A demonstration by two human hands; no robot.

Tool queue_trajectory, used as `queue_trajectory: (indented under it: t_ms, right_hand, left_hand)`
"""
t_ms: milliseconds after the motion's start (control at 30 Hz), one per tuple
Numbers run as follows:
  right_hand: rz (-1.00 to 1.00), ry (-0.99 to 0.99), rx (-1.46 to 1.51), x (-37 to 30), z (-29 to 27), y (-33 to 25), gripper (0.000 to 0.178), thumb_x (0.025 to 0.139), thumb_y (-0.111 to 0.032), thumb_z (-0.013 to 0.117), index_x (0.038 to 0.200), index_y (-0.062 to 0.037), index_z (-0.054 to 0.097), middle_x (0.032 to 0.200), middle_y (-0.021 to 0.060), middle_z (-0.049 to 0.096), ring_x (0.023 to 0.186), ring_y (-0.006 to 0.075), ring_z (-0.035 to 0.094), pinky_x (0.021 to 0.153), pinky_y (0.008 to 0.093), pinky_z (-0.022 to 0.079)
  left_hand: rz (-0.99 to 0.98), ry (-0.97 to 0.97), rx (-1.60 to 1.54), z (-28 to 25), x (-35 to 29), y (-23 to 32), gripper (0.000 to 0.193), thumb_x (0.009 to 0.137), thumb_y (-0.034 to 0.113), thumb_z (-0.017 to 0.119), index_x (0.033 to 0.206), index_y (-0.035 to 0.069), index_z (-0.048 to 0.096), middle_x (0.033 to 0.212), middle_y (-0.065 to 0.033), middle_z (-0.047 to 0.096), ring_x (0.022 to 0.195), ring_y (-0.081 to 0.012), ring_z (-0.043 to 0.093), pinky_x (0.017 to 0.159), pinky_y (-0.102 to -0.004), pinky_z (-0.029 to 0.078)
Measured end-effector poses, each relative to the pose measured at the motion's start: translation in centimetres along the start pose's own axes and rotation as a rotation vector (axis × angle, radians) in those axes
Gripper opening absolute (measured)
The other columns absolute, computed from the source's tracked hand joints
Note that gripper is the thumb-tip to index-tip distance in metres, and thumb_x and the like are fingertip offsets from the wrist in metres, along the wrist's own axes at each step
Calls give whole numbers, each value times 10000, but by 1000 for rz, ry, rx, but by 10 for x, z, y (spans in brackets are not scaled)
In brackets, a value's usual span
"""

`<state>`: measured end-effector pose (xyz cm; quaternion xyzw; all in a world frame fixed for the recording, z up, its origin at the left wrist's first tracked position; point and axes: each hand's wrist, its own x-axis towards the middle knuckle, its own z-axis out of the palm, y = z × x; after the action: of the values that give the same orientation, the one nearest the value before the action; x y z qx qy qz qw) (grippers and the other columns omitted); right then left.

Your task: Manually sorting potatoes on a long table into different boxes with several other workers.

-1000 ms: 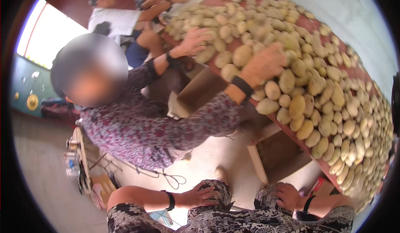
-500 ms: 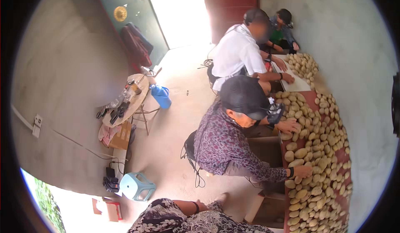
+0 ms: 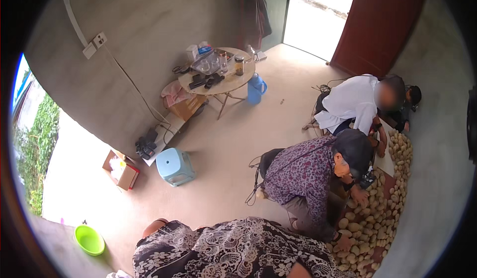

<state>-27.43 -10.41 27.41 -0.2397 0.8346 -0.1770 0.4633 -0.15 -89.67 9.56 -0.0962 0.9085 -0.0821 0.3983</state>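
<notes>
Patterned black-and-white fabric (image 3: 233,250) of my clothing fills the lower middle. At its left end a bit of bare arm (image 3: 152,227) with a dark band shows; the hand is hidden. Another patch of bare skin (image 3: 299,270) appears at the bottom edge, with no right hand visible. Just right of me, a person in a purple patterned shirt (image 3: 303,176) bends over many potatoes (image 3: 382,218) on a reddish surface. That person's one hand (image 3: 358,196) rests on the far potatoes, the other (image 3: 343,241) among the near ones.
Farther back, a person in white (image 3: 350,101) works at a pale board (image 3: 385,161), another person beyond. A blue stool (image 3: 175,164), open carton (image 3: 121,171) and green basin (image 3: 89,240) stand left. A round table (image 3: 233,81) holds jars; a blue jug (image 3: 256,89) is beside it.
My view has swung left and tilted up, so the potatoes and co-workers sit lower right. The green basin has come into view. My banded arm now shows farther left.
</notes>
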Motion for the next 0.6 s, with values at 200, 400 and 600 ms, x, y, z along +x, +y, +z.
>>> queue_trajectory:
  t_ms: [200,400,600]
  right_hand:
    - [-97,-140,34,60,-32,-53,466,960,-347,577,1350,-100,635,1348,151,636,1204,306,600,1071,429,454]
    - [-132,-201,94,136,-91,-122,466,979,-342,574,1362,-81,627,1365,143,632,1207,283,599,1069,413,452]
    - [-109,-209,277,190,-119,-196,467,999,-336,571,1374,-62,618,1383,136,628,1211,261,599,1066,397,451]
  left_hand:
    - [60,-199,-619,-4,-87,13,531,939,403,685,1408,162,622,1517,-56,549,1427,-281,473,1175,-475,349]
    - [172,-307,-1102,-138,-53,114,529,946,398,678,1409,150,617,1516,-65,547,1426,-262,473,1181,-420,362]
    - [305,-59,-1317,-254,-72,9,458,957,333,658,1342,85,642,1379,-113,635,1343,-244,541,1112,-321,418]
